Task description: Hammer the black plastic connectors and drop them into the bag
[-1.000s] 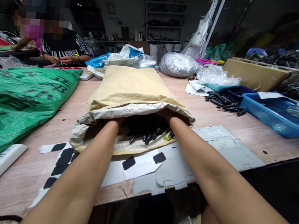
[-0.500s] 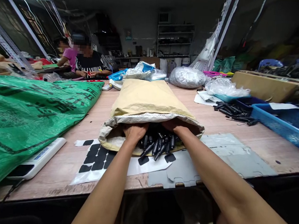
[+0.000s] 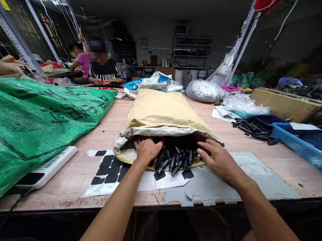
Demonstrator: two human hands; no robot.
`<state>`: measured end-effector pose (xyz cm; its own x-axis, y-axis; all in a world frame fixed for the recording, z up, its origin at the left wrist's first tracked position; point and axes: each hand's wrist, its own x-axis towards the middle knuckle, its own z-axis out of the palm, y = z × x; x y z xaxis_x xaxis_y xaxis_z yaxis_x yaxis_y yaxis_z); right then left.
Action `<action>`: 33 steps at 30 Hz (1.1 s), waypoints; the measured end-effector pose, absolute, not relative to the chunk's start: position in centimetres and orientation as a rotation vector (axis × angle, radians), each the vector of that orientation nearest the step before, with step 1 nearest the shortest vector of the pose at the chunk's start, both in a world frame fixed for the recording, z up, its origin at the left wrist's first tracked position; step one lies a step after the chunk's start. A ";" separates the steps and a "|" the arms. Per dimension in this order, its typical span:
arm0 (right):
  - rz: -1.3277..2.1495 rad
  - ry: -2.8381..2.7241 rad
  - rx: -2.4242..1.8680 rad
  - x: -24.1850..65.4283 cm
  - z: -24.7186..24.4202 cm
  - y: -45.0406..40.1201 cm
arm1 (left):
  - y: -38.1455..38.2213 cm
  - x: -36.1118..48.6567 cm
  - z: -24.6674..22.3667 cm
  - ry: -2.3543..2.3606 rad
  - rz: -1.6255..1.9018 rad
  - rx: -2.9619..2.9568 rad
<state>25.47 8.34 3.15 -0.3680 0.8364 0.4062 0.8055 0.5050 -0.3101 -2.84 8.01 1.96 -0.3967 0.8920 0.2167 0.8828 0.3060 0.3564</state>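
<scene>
The work in hand is at the open mouth of the tan sack point(image 3: 164, 109), which lies on the surface point(image 3: 89, 141) in the middle of the frame, with black tubular parts point(image 3: 176, 160) bunched at its lower lip. The left hand point(image 3: 146, 150) reaches in at the left of the opening, thumb apart from the fingers; whether it grips anything I cannot tell (the palm faces away and shadow fills the mouth). The right hand point(image 3: 220, 162), right of center, is loosely spread at the opening's right edge, with nothing visible in its grasp. A further reach inside would, I judge, call for fingers kept under the drooping upper lip and clear of the loose parts, lest some roll out.
</scene>
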 end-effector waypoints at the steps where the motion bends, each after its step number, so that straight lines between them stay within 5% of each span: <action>1: 0.013 -2.187 -1.331 26.3 2.2 7.4 | 7.7 -2.9 1.9 2.521 0.682 1.724; 8: -0.289 -2.074 -1.435 27.9 -2.7 4.1 | 6.0 -2.4 1.0 2.612 0.718 1.795; 33: -0.333 -2.015 -1.530 27.7 -2.8 3.9 | 6.2 -2.4 1.0 2.640 0.772 1.796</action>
<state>27.74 3.94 -2.77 -0.1731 0.7943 0.5823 0.9393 0.3109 -0.1449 -2.40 6.23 0.99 -0.3950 0.8406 0.3708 0.9079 0.2953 0.2977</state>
